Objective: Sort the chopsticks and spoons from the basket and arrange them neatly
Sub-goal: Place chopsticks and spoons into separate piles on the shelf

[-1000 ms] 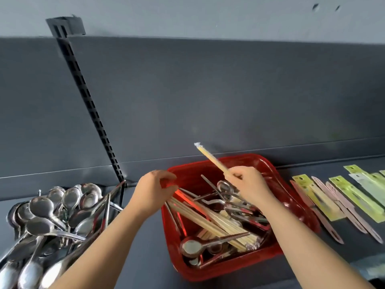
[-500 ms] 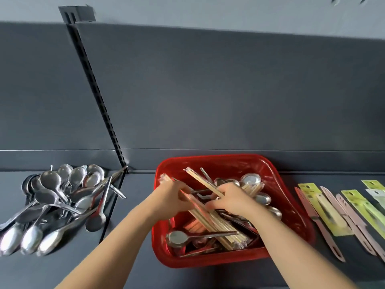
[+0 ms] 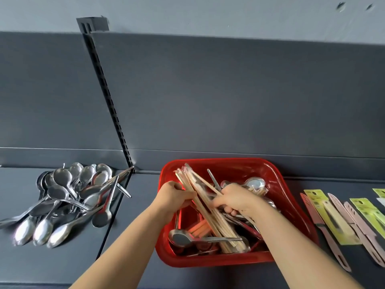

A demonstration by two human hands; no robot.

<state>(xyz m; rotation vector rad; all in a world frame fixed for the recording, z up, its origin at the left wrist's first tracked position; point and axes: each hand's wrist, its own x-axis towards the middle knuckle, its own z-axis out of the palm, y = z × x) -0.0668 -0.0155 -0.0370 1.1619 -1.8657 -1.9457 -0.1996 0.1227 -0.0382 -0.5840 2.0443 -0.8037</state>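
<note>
The chopsticks (image 3: 205, 207) lie slantwise in the red basket (image 3: 291, 184), far tips near its back left corner (loose spoons (image 3: 183, 239) tangled beneath). Since half a second ago the stray sticks have closed against the bundle. The left hand (image 3: 174, 196) grips the bundle's upper part. The right hand (image 3: 235, 198), fingers curled, pinches the strays just beside it. A spoon heap (image 3: 68, 197) lies on the shelf (image 3: 62, 265), well left.

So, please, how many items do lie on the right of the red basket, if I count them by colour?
Pink items: 3
Yellow-green cards: 3 (one is cut by the picture edge)
Total: 6
A pale piece at the far right edge is too cut off to count.
</note>
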